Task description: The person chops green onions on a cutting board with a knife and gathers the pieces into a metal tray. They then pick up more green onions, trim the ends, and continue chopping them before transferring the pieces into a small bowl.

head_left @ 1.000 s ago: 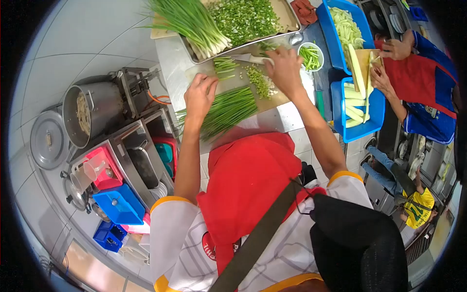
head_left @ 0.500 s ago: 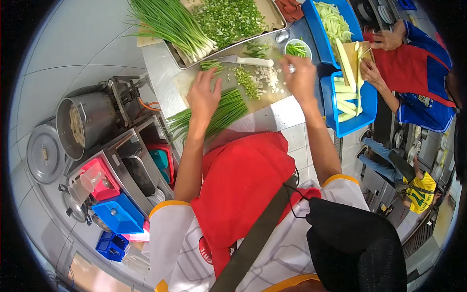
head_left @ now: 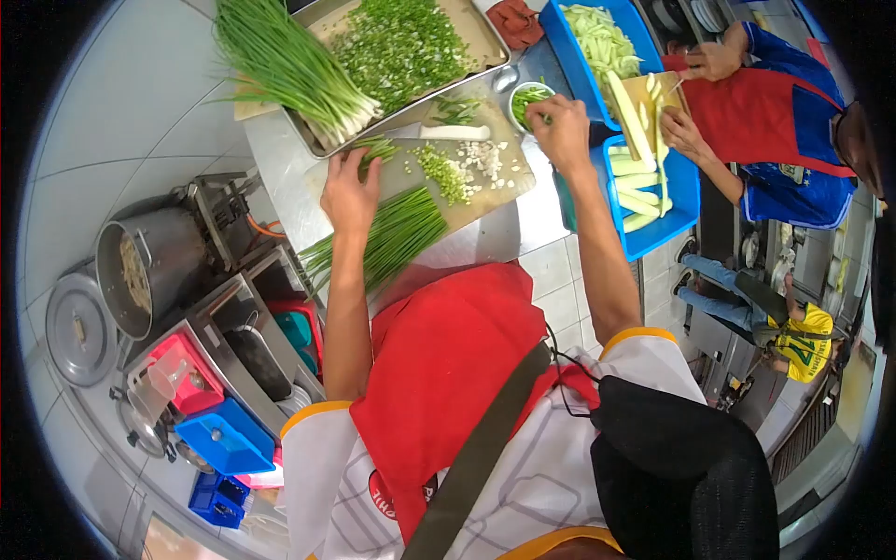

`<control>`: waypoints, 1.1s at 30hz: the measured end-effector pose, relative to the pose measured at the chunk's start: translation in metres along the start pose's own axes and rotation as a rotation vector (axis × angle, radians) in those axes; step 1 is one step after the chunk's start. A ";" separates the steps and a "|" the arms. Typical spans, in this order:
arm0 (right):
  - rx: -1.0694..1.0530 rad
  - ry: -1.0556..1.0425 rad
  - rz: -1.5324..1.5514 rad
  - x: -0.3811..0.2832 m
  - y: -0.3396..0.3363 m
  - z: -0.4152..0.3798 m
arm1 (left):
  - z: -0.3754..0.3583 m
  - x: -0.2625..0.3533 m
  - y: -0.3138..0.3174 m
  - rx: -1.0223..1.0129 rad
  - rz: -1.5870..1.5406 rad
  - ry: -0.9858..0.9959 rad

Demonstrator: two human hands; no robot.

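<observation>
My left hand (head_left: 351,198) is at the left side of the cutting board (head_left: 481,210), its fingers curled over a small bunch of cut spring onion pieces (head_left: 381,147). My right hand (head_left: 565,138) is at a small white bowl (head_left: 516,119) of cut green pieces (head_left: 530,97); its fingertips are pinched together at the rim, and what they hold is hidden. Between my hands lies a knife (head_left: 457,133) with a white handle. Chopped pale green bits (head_left: 446,175) and chopped white bits (head_left: 485,161) sit below it. Long green stalks (head_left: 397,233) lie nearest my apron.
A metal tray (head_left: 313,143) holds whole spring onions (head_left: 299,70) and chopped greens (head_left: 401,47). Blue bins (head_left: 637,245) with pale vegetables stand right. Across from them a co-worker (head_left: 747,121) cuts over a small board (head_left: 644,103). A large pot (head_left: 177,252) stands at left.
My left hand has lowered its fingers onto the cut spring onion pieces. My right hand has moved from above the board's right side to the bowl. The whole view has shifted slightly.
</observation>
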State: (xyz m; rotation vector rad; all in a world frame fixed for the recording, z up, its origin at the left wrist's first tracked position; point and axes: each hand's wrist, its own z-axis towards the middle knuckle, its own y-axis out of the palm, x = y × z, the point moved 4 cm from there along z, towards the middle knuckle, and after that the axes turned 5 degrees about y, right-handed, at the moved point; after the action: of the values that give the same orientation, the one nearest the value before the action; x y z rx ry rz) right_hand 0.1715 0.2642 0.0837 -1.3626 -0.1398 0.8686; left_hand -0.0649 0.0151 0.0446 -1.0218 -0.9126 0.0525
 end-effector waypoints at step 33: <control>-0.757 0.502 0.064 0.028 -0.003 0.145 | -0.024 -0.032 -0.010 -0.108 -0.577 -0.353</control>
State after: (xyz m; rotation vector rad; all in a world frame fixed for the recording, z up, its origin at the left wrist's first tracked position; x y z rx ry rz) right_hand 0.1111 0.3958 0.1119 -2.2641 -0.0310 0.5051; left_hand -0.0729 -0.0218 0.0273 -0.8258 -1.5197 -0.3122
